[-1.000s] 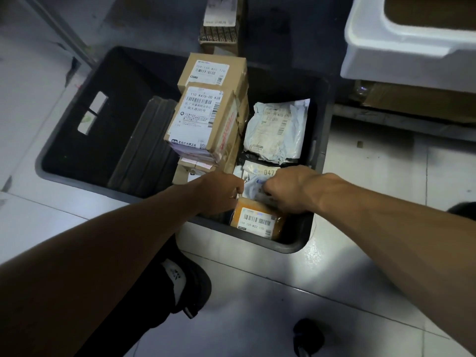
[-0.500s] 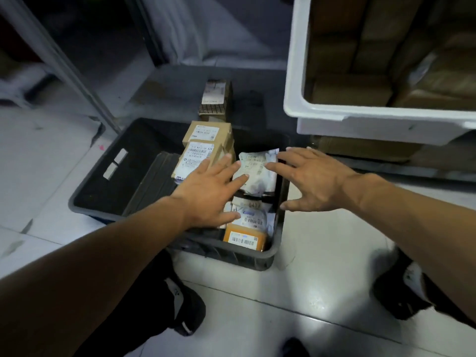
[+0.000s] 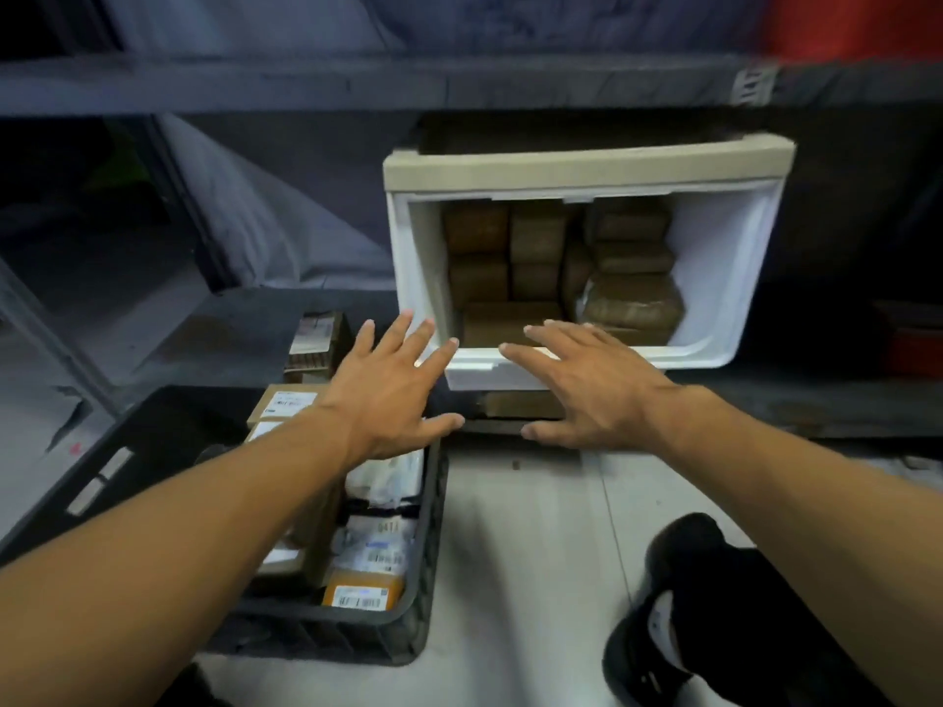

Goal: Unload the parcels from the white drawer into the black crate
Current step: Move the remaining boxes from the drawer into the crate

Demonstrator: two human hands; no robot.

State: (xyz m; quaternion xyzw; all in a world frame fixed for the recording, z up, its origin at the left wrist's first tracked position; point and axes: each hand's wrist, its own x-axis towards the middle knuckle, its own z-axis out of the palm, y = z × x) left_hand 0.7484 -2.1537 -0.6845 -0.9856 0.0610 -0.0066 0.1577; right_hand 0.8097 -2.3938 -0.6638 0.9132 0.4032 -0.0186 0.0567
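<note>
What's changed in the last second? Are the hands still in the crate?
No. Both hands let go of the parcels in the black crate and rose toward the white drawer. The left hand and right hand now reach out open, empty. The crate's parcels look unmoved.

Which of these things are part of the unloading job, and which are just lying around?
Part of the job:
white drawer
brown parcels inside it
black crate
both open hands: left hand, right hand

Just lying about:
small box beyond the crate
black shoe
</note>
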